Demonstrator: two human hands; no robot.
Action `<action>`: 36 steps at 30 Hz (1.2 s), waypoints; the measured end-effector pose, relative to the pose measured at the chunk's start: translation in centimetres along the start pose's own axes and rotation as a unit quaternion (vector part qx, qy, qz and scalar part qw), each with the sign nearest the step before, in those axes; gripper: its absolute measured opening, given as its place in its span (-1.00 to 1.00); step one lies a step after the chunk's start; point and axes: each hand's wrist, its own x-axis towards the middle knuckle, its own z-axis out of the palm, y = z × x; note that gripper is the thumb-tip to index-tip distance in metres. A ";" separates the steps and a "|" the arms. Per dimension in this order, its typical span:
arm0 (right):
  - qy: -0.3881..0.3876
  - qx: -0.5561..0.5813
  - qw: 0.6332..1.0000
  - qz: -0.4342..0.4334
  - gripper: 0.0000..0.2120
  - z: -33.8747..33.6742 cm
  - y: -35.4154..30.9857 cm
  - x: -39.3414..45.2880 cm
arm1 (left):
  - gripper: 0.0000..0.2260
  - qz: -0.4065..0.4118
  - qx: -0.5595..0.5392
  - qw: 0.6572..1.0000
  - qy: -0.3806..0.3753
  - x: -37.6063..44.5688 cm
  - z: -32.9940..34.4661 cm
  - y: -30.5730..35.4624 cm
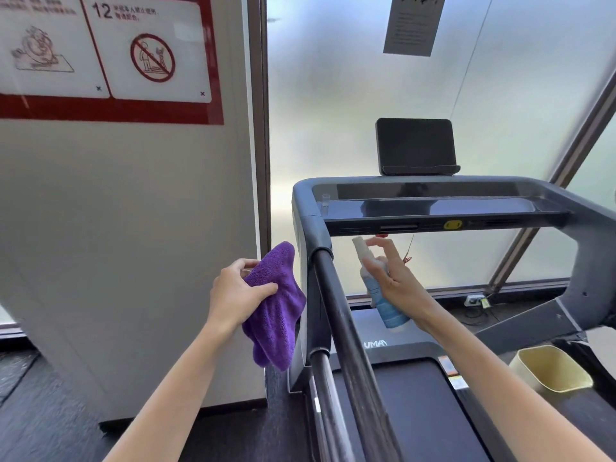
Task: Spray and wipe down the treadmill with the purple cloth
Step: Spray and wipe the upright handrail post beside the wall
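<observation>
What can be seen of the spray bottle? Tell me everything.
The spray bottle is slim, with a white nozzle on top and a pale blue label on a whitish body that looks like plastic. The right hand grips it around the middle, index finger raised near the nozzle. It is held in the air, tilted with its top leaning left, just right of the treadmill's dark handrail and below the console.

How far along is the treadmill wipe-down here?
Early. Nothing looks wiped yet. The left hand grips the purple cloth off the treadmill; the right hand holds the spray bottle beside the black handrail. Spraying and all wiping remain.
</observation>
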 end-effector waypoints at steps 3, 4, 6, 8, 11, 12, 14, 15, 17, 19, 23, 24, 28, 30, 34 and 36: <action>0.011 0.026 1.000 -0.011 -0.48 0.0 -0.2 -0.1 | -0.65 -0.002 -0.002 1.000 -0.002 0.0 0.0 -0.1; 0.005 0.042 0.999 -0.017 -0.47 0.0 -0.2 -0.1 | -0.66 -0.002 -0.003 1.000 -0.001 0.0 0.0 -0.1; -0.014 0.067 0.997 -0.026 -0.54 -0.1 0.0 0.0 | -0.66 -0.002 -0.004 1.000 0.001 0.0 0.0 -0.1; -0.013 0.060 0.998 -0.033 -0.60 -0.1 0.1 0.0 | -0.66 -0.003 -0.005 1.000 0.003 0.0 -0.1 -0.1; 0.007 0.022 0.999 -0.046 -0.63 -0.2 0.0 -0.1 | -0.66 -0.005 -0.006 1.000 0.002 0.0 0.0 -0.2; 0.010 -0.004 0.998 -0.054 -0.60 -0.3 -0.1 -0.1 | -0.65 -0.006 -0.007 1.000 0.002 0.0 0.0 -0.2; 0.007 -0.051 0.996 -0.069 -0.52 -0.5 -0.2 -0.1 | -0.65 -0.006 -0.008 1.000 0.002 0.0 0.0 -0.2; 0.005 -0.065 0.995 -0.073 -0.49 -0.5 -0.2 -0.2 | -0.65 -0.005 -0.007 1.000 0.001 0.0 0.0 -0.2; -0.002 -0.084 0.994 -0.075 -0.44 -0.7 -0.1 -0.3 | -0.65 -0.004 -0.007 1.000 0.001 0.0 0.0 -0.2; -0.008 -0.100 0.992 -0.073 -0.43 -0.9 -0.1 -0.4 | -0.65 -0.003 -0.006 1.000 0.002 0.0 0.0 -0.2; -0.016 -0.137 0.989 -0.061 -0.44 -1.3 0.0 -0.4 | -0.66 -0.003 -0.006 1.000 0.004 0.0 0.1 0.0; -0.016 -0.147 0.987 -0.056 -0.43 -1.3 0.1 -0.3 | -0.66 -0.003 -0.006 1.000 0.004 0.0 0.1 0.0; 0.011 -0.201 0.978 -0.058 -0.49 -1.1 0.6 -0.3 | -0.66 -0.005 -0.009 1.000 0.002 -0.1 0.2 0.0; 0.035 -0.239 0.968 -0.071 -0.50 -0.7 0.8 -0.5 | -0.65 -0.005 -0.009 1.000 0.001 -0.1 0.2 0.0; 0.075 -0.250 0.963 -0.065 -0.49 -0.4 0.9 -0.7 | -0.64 -0.003 -0.008 1.000 0.002 -0.2 0.1 0.1; 0.087 -0.239 0.965 -0.063 -0.49 -0.4 0.8 -0.8 | -0.65 -0.002 -0.010 1.000 0.003 -0.3 0.1 0.2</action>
